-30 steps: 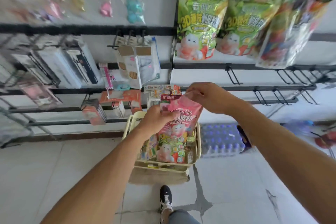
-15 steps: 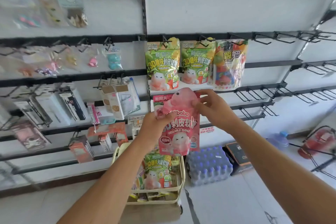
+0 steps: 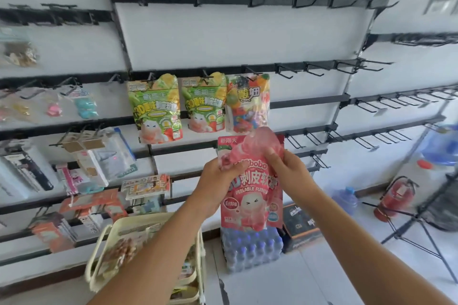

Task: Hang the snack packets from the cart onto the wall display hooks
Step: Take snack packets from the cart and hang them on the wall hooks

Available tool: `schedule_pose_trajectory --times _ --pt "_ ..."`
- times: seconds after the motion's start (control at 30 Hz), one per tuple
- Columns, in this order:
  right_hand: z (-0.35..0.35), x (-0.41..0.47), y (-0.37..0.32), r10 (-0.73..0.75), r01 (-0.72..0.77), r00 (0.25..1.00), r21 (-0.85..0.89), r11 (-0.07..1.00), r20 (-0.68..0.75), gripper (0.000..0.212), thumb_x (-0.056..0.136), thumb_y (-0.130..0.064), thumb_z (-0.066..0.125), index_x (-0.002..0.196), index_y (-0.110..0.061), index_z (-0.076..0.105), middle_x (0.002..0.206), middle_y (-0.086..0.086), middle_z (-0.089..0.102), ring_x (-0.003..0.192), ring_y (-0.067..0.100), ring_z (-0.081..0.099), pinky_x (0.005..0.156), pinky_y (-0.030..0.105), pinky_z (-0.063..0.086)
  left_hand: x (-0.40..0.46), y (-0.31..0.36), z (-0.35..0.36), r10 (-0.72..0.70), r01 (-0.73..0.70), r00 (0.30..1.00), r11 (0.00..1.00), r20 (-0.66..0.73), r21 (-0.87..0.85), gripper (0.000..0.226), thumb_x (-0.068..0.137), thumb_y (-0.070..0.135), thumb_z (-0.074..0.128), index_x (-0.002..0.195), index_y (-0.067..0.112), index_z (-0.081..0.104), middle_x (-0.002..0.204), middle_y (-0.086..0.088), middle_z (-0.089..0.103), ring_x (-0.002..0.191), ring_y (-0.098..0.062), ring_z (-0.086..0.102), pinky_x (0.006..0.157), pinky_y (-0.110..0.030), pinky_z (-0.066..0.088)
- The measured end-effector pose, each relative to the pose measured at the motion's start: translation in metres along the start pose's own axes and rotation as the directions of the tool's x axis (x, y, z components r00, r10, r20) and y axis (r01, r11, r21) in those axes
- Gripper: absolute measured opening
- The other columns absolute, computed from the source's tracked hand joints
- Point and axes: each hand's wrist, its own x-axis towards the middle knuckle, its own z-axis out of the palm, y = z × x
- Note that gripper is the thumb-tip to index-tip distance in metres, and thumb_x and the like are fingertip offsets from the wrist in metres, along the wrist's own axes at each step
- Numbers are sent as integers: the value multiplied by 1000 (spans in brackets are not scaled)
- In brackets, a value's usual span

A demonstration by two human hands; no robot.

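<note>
**Almost at the hook: pink fudge packet raised toward the rack**

Now the pink peelable-fudge packet (image 3: 250,181) hangs upright between both hands, in front of the wall display and just below the multicoloured candy bag (image 3: 246,104). The left hand (image 3: 218,186) is closed on the packet's upper left side, thumb across the printed front. The right hand (image 3: 288,172) pinches the upper right edge near the top flap, fingers curled behind. Gripping high on both sides probably keeps the top flat and taut, so that the hang hole can be lined up with a prong; the hole itself is too blurred to make out.

Two green fudge packets (image 3: 155,109) (image 3: 204,104) already hang side by side on the middle rail, touching the candy bag at their right. Black empty hooks (image 3: 309,135) run along the rail just right of the packet's top, and they look like the nearest free places, which may explain why the packet is held at this height.

Below, the cream basket cart (image 3: 148,250) stands near the left forearm with more packets inside, blurred. A shrink-wrapped pack of water bottles (image 3: 250,250) sits on the floor beneath the held packet. Judging by the stock left in the cart, the job is at an early stage.
</note>
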Motion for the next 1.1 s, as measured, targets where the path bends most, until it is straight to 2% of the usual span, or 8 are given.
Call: schedule_pose_trajectory --times 0.17,0.27,0.37,0.47,0.6,0.73,1.0,1.1 --pt "-61 -10 22 61 -64 994 -31 997 -92 53 96 -54 49 97 -3 65 85 15 74 77 24 74 75 46 61 7 -13 65 -26 25 998 1000 49 18 19 89 23 71 106 14 69 97 -11 77 89 -30 75 85 -48 59" --pt "-89 -8 32 90 -86 985 30 996 -149 51 95 -51 52 92 -1 64 80 14 73 70 20 70 72 43 60 19 -15 96 -22 18 998 998 63 54 39 86 44 68 109 12 68 98 -11 77 90 -30 75 88 -51 58" --pt "-113 2 38 111 -102 973 55 993 -201 44 99 -45 52 88 -4 65 70 3 71 63 13 68 63 33 58 38 -15 122 -37 32 997 997 67 71 51 84 58 60 109 14 69 98 -9 77 90 -27 75 86 -46 58" --pt "-130 19 44 124 -109 962 75 991 -241 37 100 -39 53 84 -8 65 68 3 71 63 13 67 60 29 56 63 -16 138 -27 23 999 997 43 78 45 89 55 58 104 15 70 94 -9 77 88 -26 75 88 -49 58" --pt "-149 56 49 122 -99 958 100 990 -261 34 101 -36 53 95 -6 67 86 17 74 77 26 71 73 44 58 105 -14 154 47 -46 999 995 -5 83 36 94 46 60 96 12 70 88 -10 77 83 -27 75 84 -51 59" --pt "-166 105 42 101 -76 956 100 992 -276 24 101 -27 53 95 -8 67 75 2 75 69 16 71 62 33 55 153 -4 164 109 -106 993 991 -37 85 34 93 43 63 92 9 65 85 -8 76 80 -26 75 81 -51 60" --pt "-181 190 46 72 -52 957 79 995 -281 37 100 -38 54 95 -4 67 82 14 74 75 30 72 72 47 59 230 10 170 159 -148 982 983 -104 111 29 93 39 65 79 14 70 81 -7 76 75 -23 75 75 -44 62" --pt "-185 212 51 73 -67 956 30 997 -284 42 100 -37 54 96 3 64 82 20 72 68 25 68 64 40 57 247 8 173 127 -114 980 989 -152 92 28 94 38 63 73 20 69 79 -6 76 73 -21 75 72 -39 61"
